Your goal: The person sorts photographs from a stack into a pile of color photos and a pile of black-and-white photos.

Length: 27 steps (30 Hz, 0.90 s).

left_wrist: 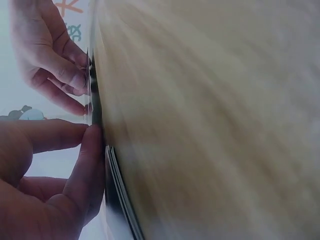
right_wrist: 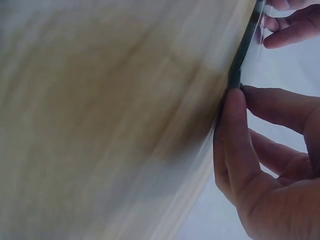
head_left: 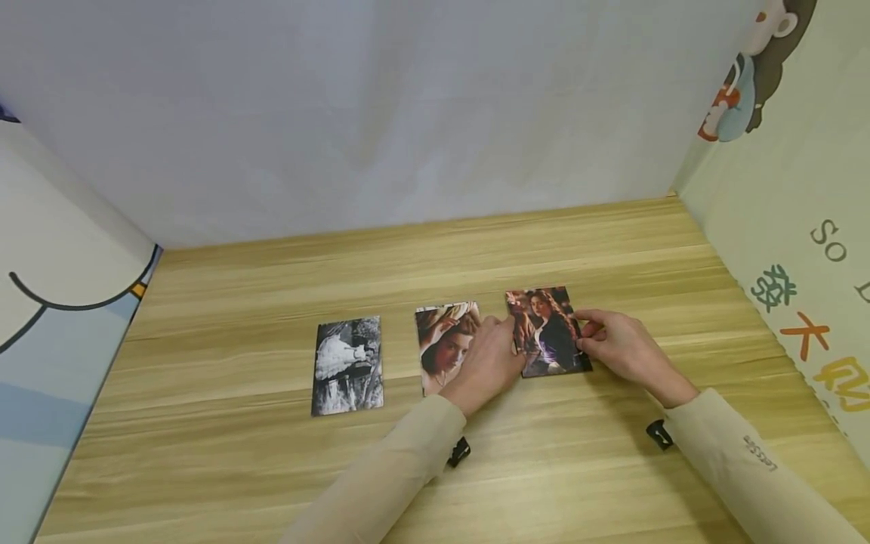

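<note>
A photo card [head_left: 549,332] of a person in dark clothes lies at the right of a row on the wooden table. At its left edge, my left hand [head_left: 491,359] pinches it between thumb and finger. My right hand [head_left: 621,349] pinches the opposite edge in the same way. Under the left hand is a second photo card [head_left: 445,347], partly covered by that hand. In the left wrist view, the stacked edges of cards [left_wrist: 120,195] show beside the left fingers. Further left lies a black-and-white photo card [head_left: 348,366], apart from both hands.
The wooden table [head_left: 224,325] meets a pale wall [head_left: 285,136] at the back. A printed panel [head_left: 788,227] stands along the right side, and another [head_left: 61,219] along the left. Small black straps [head_left: 458,452] show by the sleeves.
</note>
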Tool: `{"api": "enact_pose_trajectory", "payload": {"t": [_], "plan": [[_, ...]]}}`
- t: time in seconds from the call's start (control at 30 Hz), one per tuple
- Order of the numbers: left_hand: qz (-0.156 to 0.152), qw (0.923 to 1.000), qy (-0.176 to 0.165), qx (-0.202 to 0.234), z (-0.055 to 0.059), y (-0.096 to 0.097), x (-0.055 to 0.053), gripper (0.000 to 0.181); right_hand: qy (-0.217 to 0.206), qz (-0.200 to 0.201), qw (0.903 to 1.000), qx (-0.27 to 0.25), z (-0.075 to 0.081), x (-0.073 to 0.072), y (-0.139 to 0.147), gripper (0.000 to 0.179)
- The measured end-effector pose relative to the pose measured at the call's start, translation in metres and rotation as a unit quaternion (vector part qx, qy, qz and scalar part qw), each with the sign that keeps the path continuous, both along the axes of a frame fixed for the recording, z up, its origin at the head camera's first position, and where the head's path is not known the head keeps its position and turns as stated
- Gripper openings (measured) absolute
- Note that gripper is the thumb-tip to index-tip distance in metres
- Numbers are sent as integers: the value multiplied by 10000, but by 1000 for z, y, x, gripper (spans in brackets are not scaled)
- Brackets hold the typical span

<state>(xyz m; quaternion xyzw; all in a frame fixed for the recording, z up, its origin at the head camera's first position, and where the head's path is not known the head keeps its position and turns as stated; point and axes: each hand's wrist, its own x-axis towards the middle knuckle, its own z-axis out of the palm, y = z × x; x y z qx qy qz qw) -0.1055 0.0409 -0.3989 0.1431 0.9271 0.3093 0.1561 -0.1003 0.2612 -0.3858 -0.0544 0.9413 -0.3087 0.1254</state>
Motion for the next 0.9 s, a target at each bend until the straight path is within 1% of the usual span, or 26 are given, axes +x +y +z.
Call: {"api": "enact_pose_trajectory", "payload": {"t": [0.1, 0.23, 0.37, 0.53, 0.7, 0.9], "plan": [[50, 9999, -111, 23, 1, 0, 1, 69, 5, 27, 10000, 37, 1, 1, 1, 50], [121, 9995, -197, 222, 4, -1, 5, 72, 86, 46, 9999, 130, 2, 3, 3, 50], [97, 9986, -94, 502, 7, -5, 12, 73, 170, -83, 9997, 126, 5, 8, 4, 49], [32, 9962, 62, 870, 12, -13, 21, 74, 218, -316, 9992, -105, 12, 14, 2, 48], [199, 9898, 134, 1402, 17, -21, 29, 73, 291, -432, 9982, -298, 19, 20, -1, 50], [308, 9832, 418, 1751, 22, -31, 38, 71, 342, -561, 9961, -596, 23, 25, -4, 52]]}}
